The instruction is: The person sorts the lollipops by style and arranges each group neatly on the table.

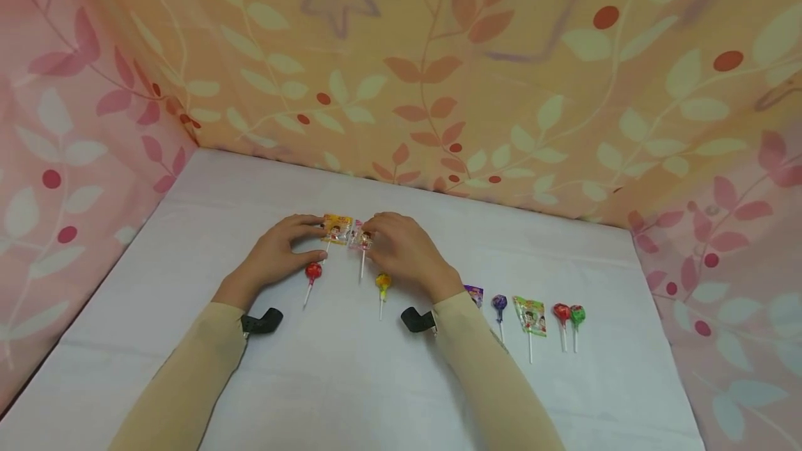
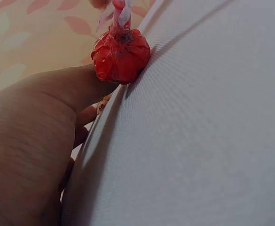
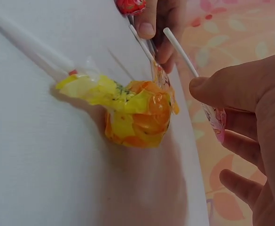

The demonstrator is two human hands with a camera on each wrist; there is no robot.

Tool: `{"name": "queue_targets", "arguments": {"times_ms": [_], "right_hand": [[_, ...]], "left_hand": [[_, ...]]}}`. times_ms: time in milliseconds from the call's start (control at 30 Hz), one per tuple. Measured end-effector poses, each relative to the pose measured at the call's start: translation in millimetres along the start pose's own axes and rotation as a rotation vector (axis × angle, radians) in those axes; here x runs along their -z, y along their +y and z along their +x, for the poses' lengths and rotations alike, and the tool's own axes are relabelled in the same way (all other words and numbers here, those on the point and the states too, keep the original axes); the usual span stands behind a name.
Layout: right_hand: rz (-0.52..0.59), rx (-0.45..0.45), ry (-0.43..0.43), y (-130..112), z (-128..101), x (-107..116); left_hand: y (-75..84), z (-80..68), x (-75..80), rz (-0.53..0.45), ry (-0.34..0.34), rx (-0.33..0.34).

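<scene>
Two sleeved forearms lead up the white table (image 1: 188, 228) to where the left hand (image 1: 276, 252) pinches the yellow flat lollipop (image 1: 336, 228) and the right hand (image 1: 404, 249) pinches the pink flat lollipop (image 1: 360, 236), packets side by side, sticks pointing back toward the person.

Makeshift recording booth, not a lived-in room. Leaf-print fabric drapes (image 1: 438, 89) wall in three sides. White cloth-covered worktop (image 1: 351, 381) holds lollipops.

Left hand (image 1: 278, 252) and right hand (image 1: 407, 249) pinch flat-wrapped lollipops (orange (image 1: 336, 228), pink (image 1: 360, 237)) on the white table (image 1: 351, 381).
</scene>
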State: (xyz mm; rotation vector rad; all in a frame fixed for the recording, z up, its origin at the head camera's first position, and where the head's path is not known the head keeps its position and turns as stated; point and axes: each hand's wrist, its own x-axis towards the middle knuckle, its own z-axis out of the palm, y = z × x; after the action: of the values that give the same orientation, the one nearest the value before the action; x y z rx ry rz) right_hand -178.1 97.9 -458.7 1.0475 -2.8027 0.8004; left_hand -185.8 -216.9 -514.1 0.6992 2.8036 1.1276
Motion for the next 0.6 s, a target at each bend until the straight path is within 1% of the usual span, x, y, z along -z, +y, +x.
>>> {"name": "queue_targets", "arguments": {"times_ms": [267,433,600], "right_hand": [[-0.032,-0.056,-0.054,0,18,-3],[-0.041,-0.045,-0.054,3,25,-6],[0.001,-0.057,-0.056,7,29,-14]], "left_hand": [[0.1,0.0,1.9,0.015,0.008,-0.006],[1.1,0.8,2.3,0.006,0.003,0.000],[2.1,-1.3,0.7,-0.003,-0.007,0.026]]}}
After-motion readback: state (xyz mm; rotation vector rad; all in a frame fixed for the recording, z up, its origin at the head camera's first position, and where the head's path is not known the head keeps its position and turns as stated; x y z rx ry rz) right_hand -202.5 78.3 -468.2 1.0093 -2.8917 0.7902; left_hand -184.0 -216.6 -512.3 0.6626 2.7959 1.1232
